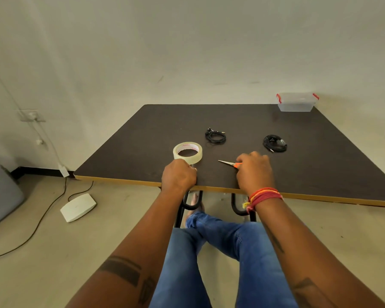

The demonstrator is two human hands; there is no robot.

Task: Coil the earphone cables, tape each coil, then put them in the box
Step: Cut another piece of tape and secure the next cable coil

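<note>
Left hand curled into a fist, holding nothing, tape roll just beyond. Right hand gripped scissors; earphone coils farther off.

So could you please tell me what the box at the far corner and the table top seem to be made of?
The box looks like clear, slightly frosted plastic: the wall shows through it, and it has red clips. The table top seems to be a dark matte laminated board, with a lighter yellowish wood-like edge band along the near side.

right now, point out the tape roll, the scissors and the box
tape roll (187,152), head view, top rim of the ring
scissors (226,162), head view, on the metal blades
box (296,105), head view, clear front wall
</note>
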